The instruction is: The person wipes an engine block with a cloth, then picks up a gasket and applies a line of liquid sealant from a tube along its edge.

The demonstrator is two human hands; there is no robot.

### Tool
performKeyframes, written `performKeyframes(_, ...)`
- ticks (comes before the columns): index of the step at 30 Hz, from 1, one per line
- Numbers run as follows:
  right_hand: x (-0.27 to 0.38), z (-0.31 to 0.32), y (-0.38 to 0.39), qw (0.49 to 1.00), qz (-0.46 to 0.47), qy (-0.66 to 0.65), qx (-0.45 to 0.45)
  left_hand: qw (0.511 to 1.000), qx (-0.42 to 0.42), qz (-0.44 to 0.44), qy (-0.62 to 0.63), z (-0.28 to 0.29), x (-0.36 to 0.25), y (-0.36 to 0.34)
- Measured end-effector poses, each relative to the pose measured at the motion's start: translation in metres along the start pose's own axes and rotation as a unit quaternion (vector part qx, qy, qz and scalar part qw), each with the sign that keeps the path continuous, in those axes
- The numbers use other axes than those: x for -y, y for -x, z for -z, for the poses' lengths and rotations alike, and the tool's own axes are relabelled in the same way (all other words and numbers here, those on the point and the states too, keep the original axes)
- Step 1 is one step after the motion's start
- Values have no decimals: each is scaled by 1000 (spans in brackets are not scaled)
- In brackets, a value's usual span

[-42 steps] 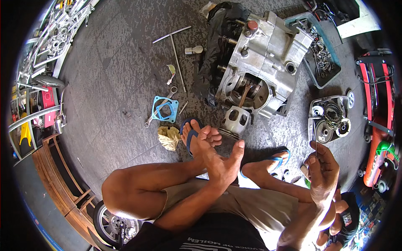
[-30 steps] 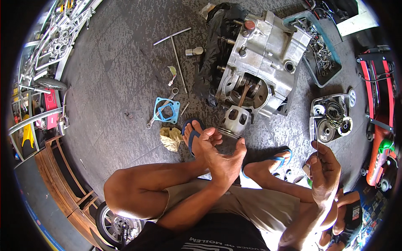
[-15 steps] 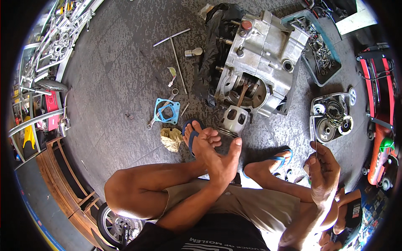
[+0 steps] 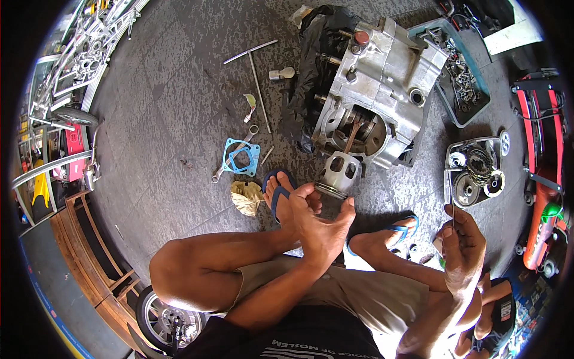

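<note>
A metal piston (image 4: 339, 170) sits on a connecting rod (image 4: 353, 136) rising from the open bore of a grey engine crankcase (image 4: 382, 90). My left hand (image 4: 323, 230) is at the piston's near end, thumb on its right edge and fingertips on its left, by the rings. The palm hides part of the grip. Off to the right, my right hand (image 4: 461, 251) pinches a thin metal rod (image 4: 452, 214) pointing upward. A small white and green item shows beside that hand; I cannot tell whether it is held.
Blue gaskets (image 4: 241, 157) lie over a spanner (image 4: 254, 129), near a crumpled cloth (image 4: 246, 198) and a T-handle wrench (image 4: 258, 84). Right of the crankcase are a bin of bolts (image 4: 487, 96) and a cover with gears (image 4: 472, 170). A red trolley jack (image 4: 538, 221) stands at far right.
My left hand has moved up and right, its thumb and fingers now meeting the piston's edges. The right hand stays almost still with the rod. The view has shifted slightly.
</note>
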State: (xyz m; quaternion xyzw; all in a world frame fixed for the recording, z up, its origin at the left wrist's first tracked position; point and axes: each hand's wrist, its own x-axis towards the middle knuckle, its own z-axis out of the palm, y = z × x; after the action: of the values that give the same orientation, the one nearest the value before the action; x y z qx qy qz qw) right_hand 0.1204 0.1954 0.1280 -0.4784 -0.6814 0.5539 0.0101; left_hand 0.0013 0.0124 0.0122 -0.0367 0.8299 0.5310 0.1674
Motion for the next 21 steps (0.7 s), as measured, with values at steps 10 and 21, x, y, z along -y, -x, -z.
performKeyframes(10,-1,2,2,1000,7,-5,-2,946,-24,-289,-145,2,14,-5)
performKeyframes(21,1,5,5,1000,13,-3,0,979,-6,-196,-55,0,23,-4)
